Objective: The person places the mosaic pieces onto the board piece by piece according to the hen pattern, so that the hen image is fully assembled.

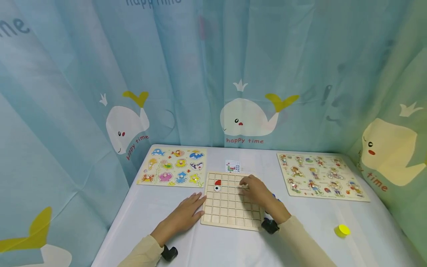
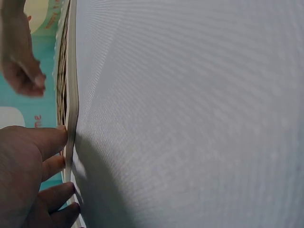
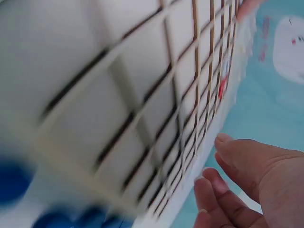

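A wooden grid board (image 1: 230, 218) lies on the table. A red curved piece (image 1: 218, 182) and a white tile with a black dot (image 1: 217, 188) sit in its upper left squares. My left hand (image 1: 185, 213) touches the board's left edge, its fingers (image 2: 52, 137) extended along the rim. Over the upper right squares hovers my right hand (image 1: 255, 191), loosely bent. In the right wrist view, no piece shows between its thumb (image 3: 242, 147) and fingers. Blue pieces (image 3: 90, 216) lie beside the board's right edge, partly hidden by the right wrist in the head view.
A small card with a colored grid picture (image 1: 232, 166) lies behind the board. A sea-animal puzzle (image 1: 171, 183) is at the back left, a puzzle of children's figures (image 1: 320, 193) at the back right. At the right stands a yellow round object (image 1: 342, 230). Curtains (image 1: 200, 74) surround the table.
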### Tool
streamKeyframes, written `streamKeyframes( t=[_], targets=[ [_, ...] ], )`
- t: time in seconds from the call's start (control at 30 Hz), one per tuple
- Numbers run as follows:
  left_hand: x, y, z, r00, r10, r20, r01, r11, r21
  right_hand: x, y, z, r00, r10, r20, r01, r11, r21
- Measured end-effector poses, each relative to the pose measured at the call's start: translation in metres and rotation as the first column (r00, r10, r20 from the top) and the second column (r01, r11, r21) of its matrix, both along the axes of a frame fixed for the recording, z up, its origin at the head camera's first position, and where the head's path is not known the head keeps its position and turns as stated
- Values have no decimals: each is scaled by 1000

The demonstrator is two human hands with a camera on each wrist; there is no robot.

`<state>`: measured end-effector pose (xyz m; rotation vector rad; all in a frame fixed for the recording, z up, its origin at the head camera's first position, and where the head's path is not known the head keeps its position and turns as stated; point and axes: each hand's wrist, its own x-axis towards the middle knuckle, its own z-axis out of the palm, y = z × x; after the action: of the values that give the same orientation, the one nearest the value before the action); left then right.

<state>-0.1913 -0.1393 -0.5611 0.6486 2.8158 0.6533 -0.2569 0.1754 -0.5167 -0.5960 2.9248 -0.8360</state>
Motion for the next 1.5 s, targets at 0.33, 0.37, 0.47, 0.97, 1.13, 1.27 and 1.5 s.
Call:
streamKeyframes(
  t=[0.33, 0.37, 0.47, 0.97, 1.13, 1.27, 1.5],
  targets=[
    [1, -2, 0, 1000, 10, 14, -10, 1000, 8, 17, 85, 16, 975, -137, 176, 122, 988, 96],
    [2, -2, 1, 1000, 10, 15, -10, 1000, 11, 19, 91, 17, 964, -165, 208, 146, 984, 104],
    [3, -3, 2, 1000, 2, 8, -2, 1000, 19, 24, 109, 16, 939, -201, 279, 172, 977, 124],
    [2, -1, 2, 1000, -3, 8, 3, 1000, 19, 32, 136, -1, 930, -199, 309, 184, 980, 75],
    [2, 0, 3, 1000, -2, 9, 2, 1000, 14, 37, 139, -2, 923, -174, 343, 164, 985, 59],
    [2, 0, 6, 1000, 1, 12, -2, 1000, 11, 39, 143, -6, 936, -173, 308, 165, 985, 51],
    [1, 0, 4, 1000, -4, 17, 4, 1000, 9, 45, 151, -2, 907, -243, 343, 219, 970, 109]
  ],
)
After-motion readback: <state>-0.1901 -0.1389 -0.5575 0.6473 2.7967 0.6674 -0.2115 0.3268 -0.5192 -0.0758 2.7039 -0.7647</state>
